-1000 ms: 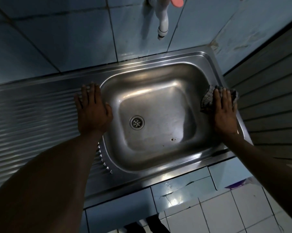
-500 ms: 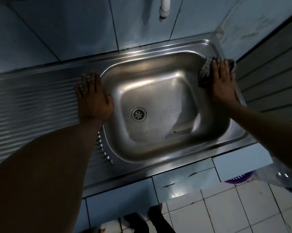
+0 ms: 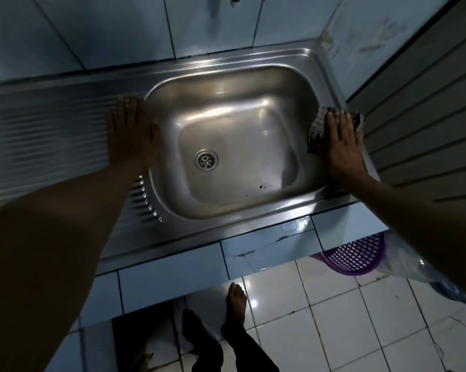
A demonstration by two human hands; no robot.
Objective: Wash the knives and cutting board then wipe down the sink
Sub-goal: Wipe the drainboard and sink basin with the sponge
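While seen from above: a shiny metal sink (image 3: 253, 60) set into a blue tiled counter (image 3: 172, 267). Bowl dry-looking, with a round drain (image 3: 205, 160) in the bottom and a few dark specks near the front.

Left hand (image 3: 131, 135) flat on the ribbed draining side (image 3: 46, 140), right at the bowl's left edge. Fingers straight and close together, holding nothing, just resting there.

Right hand (image 3: 343, 143) flat on a checked cloth (image 3: 317, 127), pressing it down on the sink's right rim. Fingers straight and a little spread, not curled round the cloth. Cloth bunched up, poking out past the fingertips and hanging a bit over the bowl's right edge.

No knives or cutting board in sight.

Blue wall tiles (image 3: 105, 30) behind the sink, and a grey ridged wall (image 3: 427, 116) on the right side. Down below, white floor tiles (image 3: 347, 318), two bare feet (image 3: 235, 302), and a purple basket (image 3: 356, 253) with holes, tucked half under the counter.
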